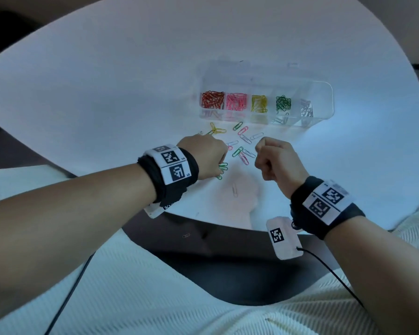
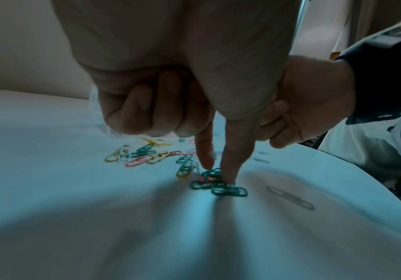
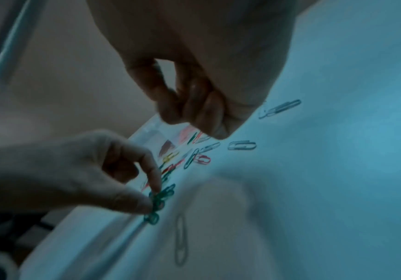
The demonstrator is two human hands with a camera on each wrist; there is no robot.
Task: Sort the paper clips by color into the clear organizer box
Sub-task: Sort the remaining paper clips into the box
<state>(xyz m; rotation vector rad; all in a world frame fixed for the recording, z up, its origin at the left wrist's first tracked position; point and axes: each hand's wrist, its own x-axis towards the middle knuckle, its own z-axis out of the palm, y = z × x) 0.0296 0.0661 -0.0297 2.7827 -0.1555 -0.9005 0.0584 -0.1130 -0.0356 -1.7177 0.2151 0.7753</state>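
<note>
The clear organizer box [image 1: 324,93] stands at the back of the white table [image 1: 107,93]. Its compartments hold red, pink, yellow, green and silver clips, from left to right. Loose paper clips [image 1: 243,139] of mixed colours lie scattered in front of it. My left hand [image 1: 221,163] reaches down onto a small heap of green clips [image 2: 218,184], with index finger and thumb pinching at them and the other fingers curled. My right hand [image 1: 260,153] hovers to the right of the scatter as a loose fist. Nothing shows inside it.
A lone silver clip [image 1: 234,189] lies nearer to me, between the hands and the table's front edge. One clip [image 1: 186,235] lies on the dark floor below that edge. A cable runs from the right wrist camera [image 1: 284,238].
</note>
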